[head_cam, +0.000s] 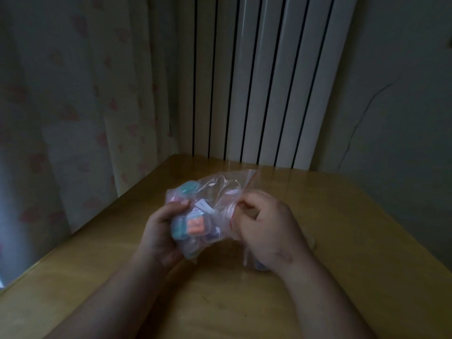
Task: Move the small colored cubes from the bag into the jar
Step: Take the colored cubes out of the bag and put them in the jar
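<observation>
Bag (220, 192), clear plastic with a red zip strip, held over a wooden table (342, 241) between both hands. Contents: small coloured cubes bunched in its left part, among them an orange cube (195, 225) beside a teal piece (177, 231); the rest too blurred to count. Left hand (160, 234): curled round the filled part of the bag from the left and below, gripping it. Right hand (266, 223): fingers bent, pinching the bag's edge by the red strip. Behind the table: white ribbed radiator (264, 81). Left side: pale curtain (85, 106) with pink hearts. Right side: plain wall (403, 106).
</observation>
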`<state>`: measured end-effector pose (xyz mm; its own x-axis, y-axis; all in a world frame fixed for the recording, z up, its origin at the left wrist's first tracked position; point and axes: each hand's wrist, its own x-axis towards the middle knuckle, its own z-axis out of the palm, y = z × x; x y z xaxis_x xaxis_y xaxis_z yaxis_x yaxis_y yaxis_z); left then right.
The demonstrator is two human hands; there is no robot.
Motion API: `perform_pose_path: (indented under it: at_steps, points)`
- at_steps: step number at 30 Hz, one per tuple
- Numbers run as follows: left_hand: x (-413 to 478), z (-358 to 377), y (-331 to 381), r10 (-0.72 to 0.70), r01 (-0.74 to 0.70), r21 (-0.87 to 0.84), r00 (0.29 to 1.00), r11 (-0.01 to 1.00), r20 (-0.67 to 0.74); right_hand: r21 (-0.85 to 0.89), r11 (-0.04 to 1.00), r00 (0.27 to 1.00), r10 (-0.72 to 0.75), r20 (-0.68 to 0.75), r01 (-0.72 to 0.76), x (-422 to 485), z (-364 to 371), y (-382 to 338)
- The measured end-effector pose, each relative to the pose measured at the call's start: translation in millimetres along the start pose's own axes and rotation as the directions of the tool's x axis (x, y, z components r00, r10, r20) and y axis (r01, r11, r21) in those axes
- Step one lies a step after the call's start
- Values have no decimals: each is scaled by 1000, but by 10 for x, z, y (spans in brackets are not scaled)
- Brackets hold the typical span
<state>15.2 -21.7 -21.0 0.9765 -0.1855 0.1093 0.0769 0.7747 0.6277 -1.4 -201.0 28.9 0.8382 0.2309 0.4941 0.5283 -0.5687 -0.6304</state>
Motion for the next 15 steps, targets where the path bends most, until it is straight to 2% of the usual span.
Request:
perform_pose_path:
  at_steps: [3, 7, 15]
  points:
    - [-9, 13, -3, 46, -46, 2, 993, 999, -111, 51, 998, 991, 48, -126, -42, 12, -32, 22]
    - [3, 21, 24, 87, -97, -47, 980, 994, -179, 64, 992, 953, 119, -277, -105, 29, -83, 112]
    - [-14, 46, 22, 68, -82, -52, 973, 995, -220, -40, 962, 906, 242, -349, -272, 48, -159, 227]
